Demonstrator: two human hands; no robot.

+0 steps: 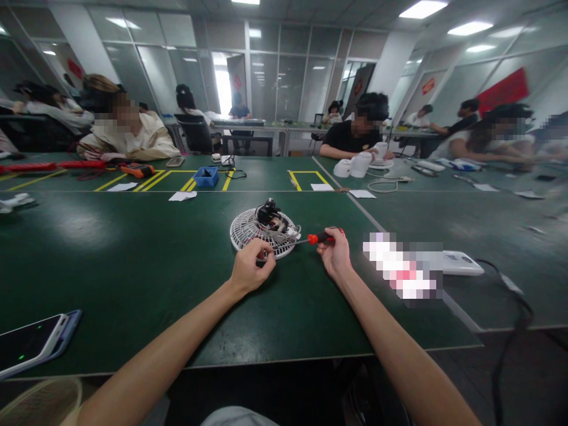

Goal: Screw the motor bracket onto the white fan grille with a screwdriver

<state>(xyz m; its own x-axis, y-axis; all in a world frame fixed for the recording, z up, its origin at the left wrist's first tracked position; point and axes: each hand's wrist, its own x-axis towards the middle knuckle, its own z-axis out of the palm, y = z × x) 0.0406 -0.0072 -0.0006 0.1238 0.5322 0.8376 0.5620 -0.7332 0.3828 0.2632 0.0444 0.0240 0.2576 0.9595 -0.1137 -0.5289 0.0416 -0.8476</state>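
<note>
A round white fan grille (244, 232) lies on the green table (133, 254), with a dark motor (268, 213) and wires on top of it. My right hand (336, 253) is wrapped round the red and black handle of a screwdriver (320, 237). Its shaft points left and reaches the right side of the grille. At the grille's near edge is my left hand (254, 266), its fingers curled and pinched together. Whatever lies between those fingertips is too small to make out.
A phone (31, 343) lies at the front left and a white device (461, 263) with a black cable at the right. Beyond are a blue bin (206, 176), an orange meter (138, 170), paper slips and white parts (360, 164). People sit across the table.
</note>
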